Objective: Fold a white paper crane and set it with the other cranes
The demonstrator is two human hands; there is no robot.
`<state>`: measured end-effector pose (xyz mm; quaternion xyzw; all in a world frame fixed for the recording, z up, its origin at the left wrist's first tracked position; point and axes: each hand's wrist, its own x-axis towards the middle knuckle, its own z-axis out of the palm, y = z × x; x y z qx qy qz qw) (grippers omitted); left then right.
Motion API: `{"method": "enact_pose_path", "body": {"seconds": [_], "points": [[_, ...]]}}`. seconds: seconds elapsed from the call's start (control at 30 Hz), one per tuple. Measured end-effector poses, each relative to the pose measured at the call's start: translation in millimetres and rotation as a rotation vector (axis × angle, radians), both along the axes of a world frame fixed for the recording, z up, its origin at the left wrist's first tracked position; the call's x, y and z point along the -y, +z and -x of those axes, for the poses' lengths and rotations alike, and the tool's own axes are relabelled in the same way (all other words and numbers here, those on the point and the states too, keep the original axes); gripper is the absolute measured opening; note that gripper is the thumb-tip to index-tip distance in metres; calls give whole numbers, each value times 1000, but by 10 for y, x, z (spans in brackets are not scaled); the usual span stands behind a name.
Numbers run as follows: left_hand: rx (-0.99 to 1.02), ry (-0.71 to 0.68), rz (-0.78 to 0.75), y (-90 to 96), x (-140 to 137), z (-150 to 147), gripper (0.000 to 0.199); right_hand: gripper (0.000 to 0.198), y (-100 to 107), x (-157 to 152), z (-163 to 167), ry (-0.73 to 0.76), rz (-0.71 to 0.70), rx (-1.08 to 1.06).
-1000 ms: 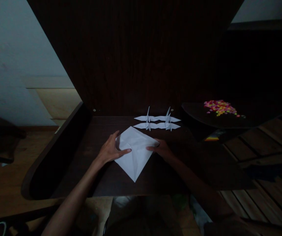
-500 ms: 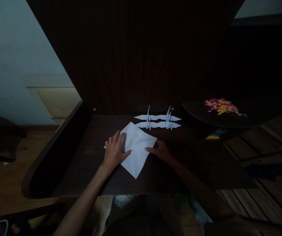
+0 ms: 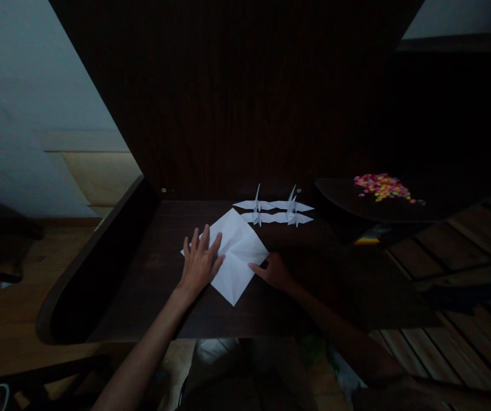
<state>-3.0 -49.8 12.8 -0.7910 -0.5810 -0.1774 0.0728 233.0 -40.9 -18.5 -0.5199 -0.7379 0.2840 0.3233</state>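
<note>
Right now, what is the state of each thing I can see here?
white paper sheet: unfolded with creases, lying flat on the dark table.
left hand: flat, fingers spread, pressing on the sheet's left part.
right hand: touching the sheet's right edge, holding nothing.
paper cranes: folded, standing in a group behind the sheet.
colourful small pieces: loose in a pile, on the right.

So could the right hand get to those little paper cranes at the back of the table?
Probably yes. The right hand rests at the paper sheet's right edge, and the paper cranes stand just beyond it, with only bare table between them.
</note>
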Motion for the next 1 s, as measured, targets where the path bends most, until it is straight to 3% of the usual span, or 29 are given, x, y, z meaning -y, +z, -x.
{"method": "enact_pose_path", "body": {"seconds": [0.1, 0.23, 0.43, 0.7, 0.87, 1.0], "points": [[-14, -91, -33, -51, -25, 30, 49, 26, -10, -13, 2, 14, -89, 14], [19, -223, -13, -151, -58, 78, 33, 31, -15, -34, 12, 32, -92, 36], [53, -243, 105, -264, -68, 138, 38, 34, -60, -25, 35, -25, -71, 64], [96, -52, 81, -249, -64, 145, 55, 24, -75, 4, 29, 35, -130, 95], [175, 161, 47, -260, -53, 96, 82, 16, -67, 34, 64, 141, -211, 147], [229, 206, 75, -283, -53, 97, 85, 16, -37, 58, 89, 201, -282, 212]]}}
